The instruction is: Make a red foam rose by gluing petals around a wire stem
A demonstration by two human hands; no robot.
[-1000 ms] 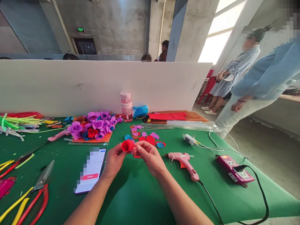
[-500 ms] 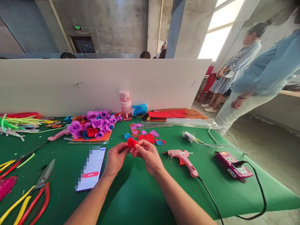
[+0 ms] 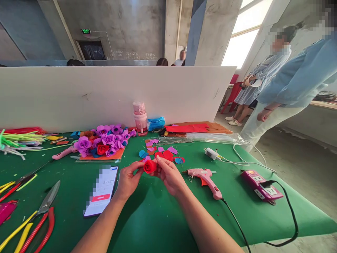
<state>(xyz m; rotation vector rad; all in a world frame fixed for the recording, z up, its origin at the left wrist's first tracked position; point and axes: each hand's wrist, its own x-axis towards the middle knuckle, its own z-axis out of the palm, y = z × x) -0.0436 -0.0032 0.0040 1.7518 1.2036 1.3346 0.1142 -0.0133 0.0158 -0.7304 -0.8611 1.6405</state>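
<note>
A small red rose (image 3: 150,166) is held between my two hands above the green table, its open face turned toward me. My left hand (image 3: 130,178) pinches it from the left side, and my right hand (image 3: 168,174) has its fingers closed on the right edge. Just beyond the hands lie loose red petals (image 3: 167,155), purple pieces (image 3: 172,150) and a blue piece (image 3: 143,154). To the right of my right hand rests a pink glue gun (image 3: 205,175). A bunch of purple flowers (image 3: 108,139) lies beyond my left hand.
A phone (image 3: 102,191) lies left of my left forearm, with red-and-yellow-handled cutters (image 3: 48,200) farther left. A magenta power strip (image 3: 260,185) and cables are at the right. Behind stand a pink bottle (image 3: 140,118) and a white panel (image 3: 113,95). Two people stand at the right.
The red rose has come slightly lower and shows more of its face. My right hand's fingers have shifted along its right side.
</note>
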